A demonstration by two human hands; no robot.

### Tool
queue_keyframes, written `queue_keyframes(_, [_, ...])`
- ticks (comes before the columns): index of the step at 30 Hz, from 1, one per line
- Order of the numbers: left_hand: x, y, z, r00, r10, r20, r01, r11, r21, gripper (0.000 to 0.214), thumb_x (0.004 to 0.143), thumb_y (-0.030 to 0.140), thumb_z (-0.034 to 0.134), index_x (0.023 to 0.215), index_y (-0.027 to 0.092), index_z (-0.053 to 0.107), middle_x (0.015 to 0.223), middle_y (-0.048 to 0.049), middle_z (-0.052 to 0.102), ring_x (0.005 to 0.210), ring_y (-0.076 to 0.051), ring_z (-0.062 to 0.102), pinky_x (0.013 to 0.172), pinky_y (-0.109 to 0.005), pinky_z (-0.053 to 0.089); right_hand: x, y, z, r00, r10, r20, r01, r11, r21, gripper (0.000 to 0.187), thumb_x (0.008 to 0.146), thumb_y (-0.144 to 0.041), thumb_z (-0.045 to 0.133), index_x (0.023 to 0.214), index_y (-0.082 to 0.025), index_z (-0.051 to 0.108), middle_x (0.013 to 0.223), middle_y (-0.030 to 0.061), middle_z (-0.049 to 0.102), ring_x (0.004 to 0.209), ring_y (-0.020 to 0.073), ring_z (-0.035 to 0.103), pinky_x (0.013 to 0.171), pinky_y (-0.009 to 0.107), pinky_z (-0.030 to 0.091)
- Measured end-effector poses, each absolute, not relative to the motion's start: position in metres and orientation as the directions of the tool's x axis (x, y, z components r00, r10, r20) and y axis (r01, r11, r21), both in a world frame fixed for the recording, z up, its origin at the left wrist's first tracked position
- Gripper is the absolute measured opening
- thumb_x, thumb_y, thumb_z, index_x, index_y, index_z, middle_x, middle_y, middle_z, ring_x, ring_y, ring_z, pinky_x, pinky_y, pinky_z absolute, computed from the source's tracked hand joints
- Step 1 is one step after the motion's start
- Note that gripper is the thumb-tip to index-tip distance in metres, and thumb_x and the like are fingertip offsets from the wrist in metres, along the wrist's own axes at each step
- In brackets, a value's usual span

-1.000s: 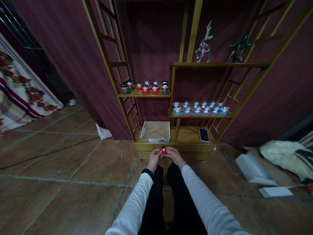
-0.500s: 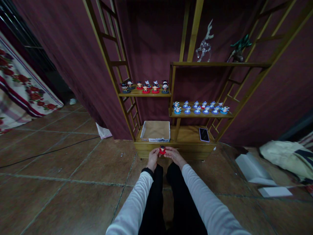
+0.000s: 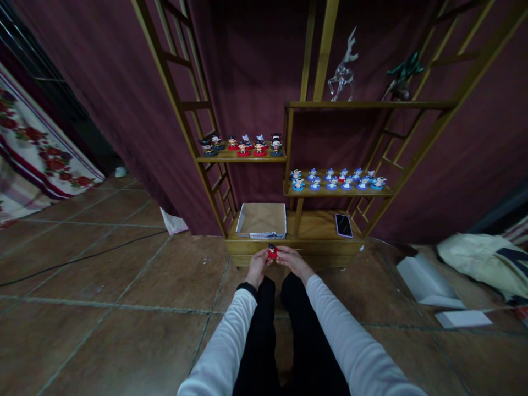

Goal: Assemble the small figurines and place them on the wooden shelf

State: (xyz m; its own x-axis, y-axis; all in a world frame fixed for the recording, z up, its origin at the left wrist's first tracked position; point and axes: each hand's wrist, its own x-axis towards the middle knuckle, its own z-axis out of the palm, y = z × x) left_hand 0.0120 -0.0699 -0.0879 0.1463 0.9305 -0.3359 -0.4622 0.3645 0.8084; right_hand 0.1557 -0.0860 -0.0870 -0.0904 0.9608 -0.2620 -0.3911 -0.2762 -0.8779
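Between my two hands is a small red figurine (image 3: 272, 252) with dark hair, held upright in front of the shelf unit's base. My left hand (image 3: 258, 264) is closed on its left side, and my right hand (image 3: 292, 260) grips it from the right. Just beyond them, a shallow open cardboard box (image 3: 262, 220) sits on the lowest board. Several similar figurines (image 3: 243, 148) in red and black stand on the left shelf (image 3: 243, 158). Blue and white figurines (image 3: 331, 183) stand in two rows on the right shelf (image 3: 338, 192).
A phone (image 3: 344, 225) lies right of the box. On the top shelf stand a clear deer ornament (image 3: 342, 74) and a dark green ornament (image 3: 400, 80). White boxes (image 3: 429, 280) and a pale bag (image 3: 482, 261) lie on the floor at right; a black cable (image 3: 91, 254) crosses at left.
My view has shifted slightly. The figurine stays between both hands and appears turned a little; otherwise the shelves look the same.
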Motion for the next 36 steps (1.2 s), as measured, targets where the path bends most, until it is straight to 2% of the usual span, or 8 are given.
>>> queue_keyframes(10, [0.0122,-0.0716,-0.0853,0.136,0.922,-0.362,-0.473,0.381,0.795,0.012,0.072,0.009,0.061,0.084,0.013,0.058,0.071,-0.0055,0.066,0.06,-0.01,0.062,0.063,-0.023,0.051,0.155,-0.0841,-0.09,0.001,0.961,-0.275,-0.43,-0.248,-0.868,0.034,0.06,-0.032,0.073,0.091,-0.018,0.064,0.077,0.0032,0.068,0.063,0.0114,0.06,0.069,0.029,0.049])
queue_keyframes(17, [0.0139,-0.071,-0.0843,0.072,0.922,-0.38,-0.499,0.363,0.787,0.014,0.074,0.008,0.062,0.083,0.013,0.053,0.072,-0.005,0.064,0.062,-0.011,0.063,0.066,-0.026,0.053,0.1543,-0.084,-0.0885,-0.011,0.959,-0.282,-0.396,-0.263,-0.88,0.028,0.062,-0.033,0.072,0.085,-0.018,0.065,0.073,0.0026,0.067,0.061,0.0106,0.058,0.064,0.025,0.047])
queue_keyframes(22, [0.014,-0.0714,-0.0853,0.075,0.924,-0.375,-0.505,0.36,0.785,0.019,0.073,0.006,0.062,0.089,0.013,0.053,0.075,-0.0057,0.065,0.066,-0.012,0.064,0.067,-0.026,0.053,0.1516,-0.0818,-0.0947,-0.012,0.958,-0.286,-0.325,-0.274,-0.905,0.026,0.06,-0.036,0.072,0.077,-0.017,0.066,0.064,-0.0002,0.063,0.054,0.0078,0.052,0.053,0.02,0.042])
queue_keyframes(30, [0.0119,-0.0705,-0.086,0.126,0.906,-0.404,-0.463,0.414,0.784,0.012,0.072,0.009,0.063,0.079,0.013,0.054,0.069,-0.0059,0.065,0.061,-0.013,0.065,0.068,-0.029,0.053,0.1515,-0.0801,-0.0938,0.055,0.959,-0.279,-0.322,-0.248,-0.914,0.021,0.059,-0.032,0.069,0.072,-0.016,0.065,0.053,-0.0029,0.059,0.046,0.0067,0.047,0.046,0.019,0.035])
queue_keyframes(36, [0.0122,-0.0712,-0.0859,0.133,0.912,-0.387,-0.425,0.406,0.809,0.011,0.07,0.011,0.064,0.075,0.012,0.054,0.068,-0.006,0.066,0.06,-0.013,0.064,0.063,-0.026,0.052,0.1519,-0.0802,-0.0911,0.101,0.952,-0.29,-0.322,-0.244,-0.915,0.018,0.059,-0.028,0.066,0.073,-0.016,0.067,0.05,-0.0024,0.059,0.042,0.0071,0.045,0.042,0.02,0.033])
